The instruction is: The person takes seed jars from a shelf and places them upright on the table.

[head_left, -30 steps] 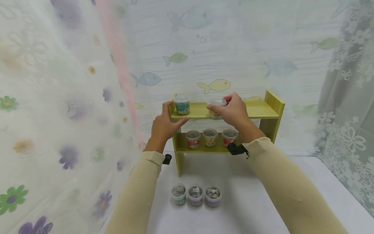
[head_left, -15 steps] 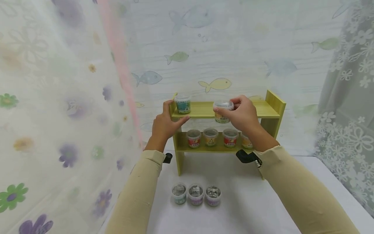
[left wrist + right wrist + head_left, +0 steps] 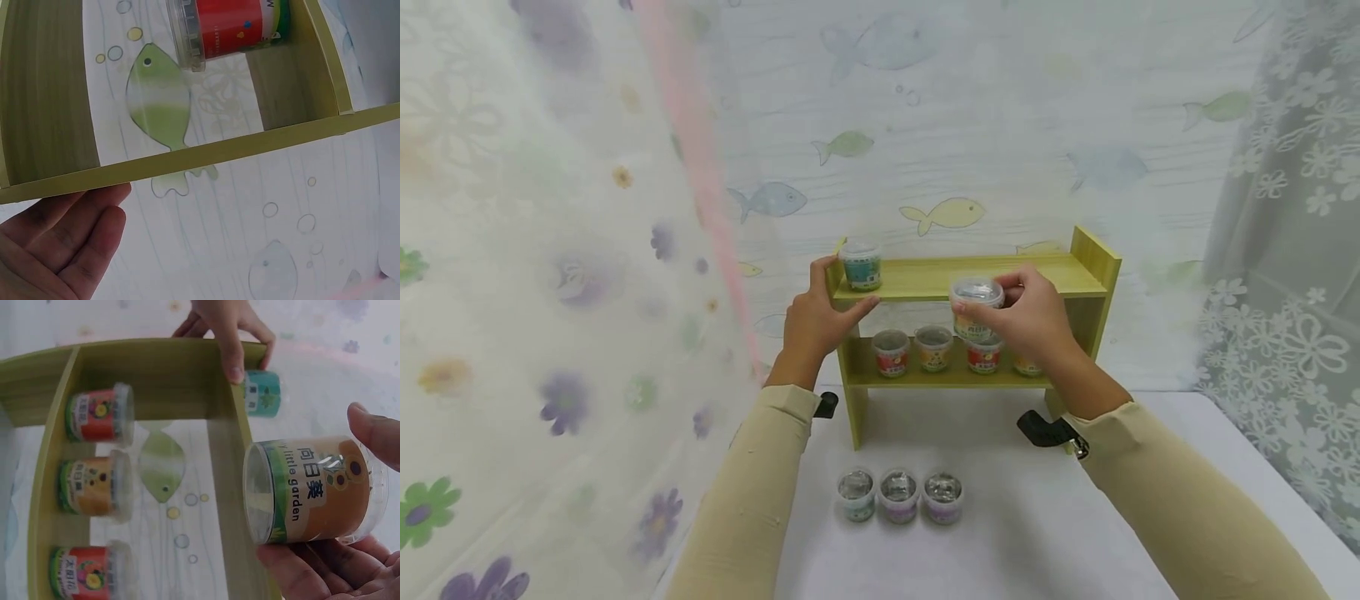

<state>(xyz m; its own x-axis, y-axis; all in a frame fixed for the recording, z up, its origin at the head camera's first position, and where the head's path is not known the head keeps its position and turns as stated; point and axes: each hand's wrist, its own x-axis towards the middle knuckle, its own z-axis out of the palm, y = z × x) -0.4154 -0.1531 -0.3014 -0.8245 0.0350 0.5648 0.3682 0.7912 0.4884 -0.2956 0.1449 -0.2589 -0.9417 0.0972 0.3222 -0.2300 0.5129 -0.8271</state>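
Cup point(image 3: 319, 490) lowered; right hand point(image 3: 1037, 312) grips it, axis upright, before rack point(image 3: 925, 282) (left hand point(image 3: 816, 321) grips rack's left end).

Behind the yellow-green, wood-grained shelf point(image 3: 917, 279), I face a pale hanging point(image 3: 1015, 108) printed with blue, green and yellow fish over thin wavy lines. Left of the shelf: a white hanging point(image 3: 587, 333) with purple, green and orange flowers, a pink strip point(image 3: 688, 125) descending along its side toward the shelf. Right of the shelf: a grey curtain point(image 3: 1311, 350) patterned with white flowers. Beneath the shelf: my white surface point(image 3: 1037, 517), softly shadowed there under diffuse light.
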